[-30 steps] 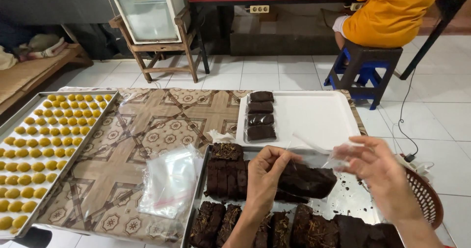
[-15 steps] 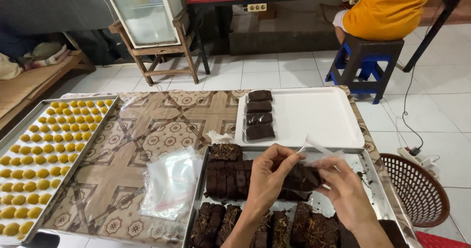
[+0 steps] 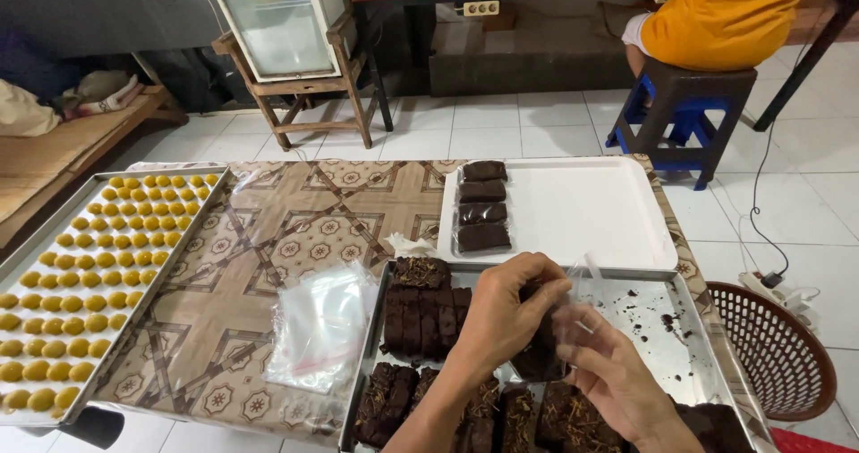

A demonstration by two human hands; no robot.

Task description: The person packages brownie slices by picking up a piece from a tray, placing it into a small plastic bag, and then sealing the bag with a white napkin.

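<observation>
Low centre of the frame, over a metal tray [image 3: 689,328] of brownies, the left hand [image 3: 506,314] pinches a dark brownie slice [image 3: 540,356], apparently upright, into a clear plastic sleeve [image 3: 582,283] gripped by the right hand [image 3: 613,377].

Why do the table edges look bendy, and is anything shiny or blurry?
Head view: the wide lens curves the patterned brown tablecloth edges and the long metal tray of yellow balls; soft, even light, faint shadows; mild glare on the clear plastic bag stack and the silver tray of dark brownie bars; the left hand and right hand, holding a brownie in clear wrap, look slightly soft.
</observation>
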